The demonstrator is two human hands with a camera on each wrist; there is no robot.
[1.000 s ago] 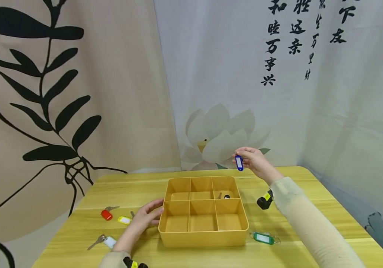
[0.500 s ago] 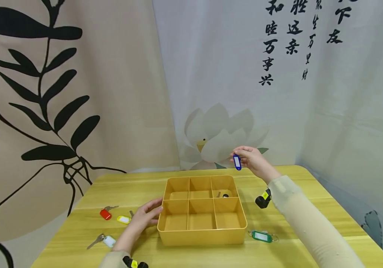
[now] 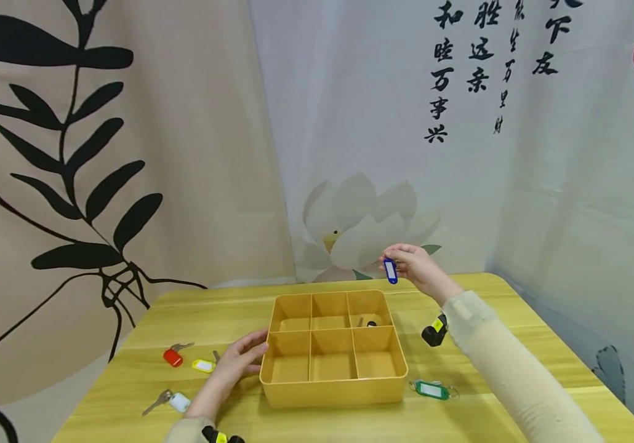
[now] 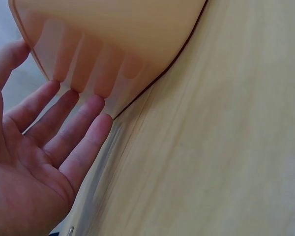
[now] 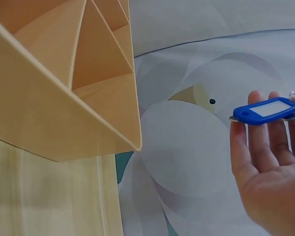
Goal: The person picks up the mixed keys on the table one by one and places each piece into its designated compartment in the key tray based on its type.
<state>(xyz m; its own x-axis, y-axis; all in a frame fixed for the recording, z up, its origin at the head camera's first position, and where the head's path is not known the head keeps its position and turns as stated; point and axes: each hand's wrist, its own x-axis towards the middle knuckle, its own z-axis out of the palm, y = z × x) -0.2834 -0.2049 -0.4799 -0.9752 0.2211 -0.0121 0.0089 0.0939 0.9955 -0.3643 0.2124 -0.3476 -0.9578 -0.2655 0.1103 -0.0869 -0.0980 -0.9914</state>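
Blue key tag, location: We find the blue key tag (image 3: 391,271) in the air near the back right corner of the tan box (image 3: 337,395), apart from its rim.
Right hand: We see the right hand (image 3: 418,268) pinching the tag by its upper end.
Left hand: We see the left hand (image 3: 234,364) with fingers extended, fingertips against the box's left side, not wrapped round it.
Tag handling: We judge it light, stiff, smooth enough to slip and hardly fragile; any key attached may swing.
Tag hold: We recommend a pinch at the upper end or across the flat faces.
Box handling: We judge it rigid and liable to slide on the surface (image 3: 339,426); brace a side wall.
Edges: We note thin rim and divider edges that could catch a hanging key; the back right compartment holds a dark item (image 3: 372,323).
Open room: We have free air above all six compartments. The green key tag (image 3: 431,389) lies just right of the box; the red key tag (image 3: 173,357), yellow key tag (image 3: 203,366) and white key tag (image 3: 180,402) lie left.
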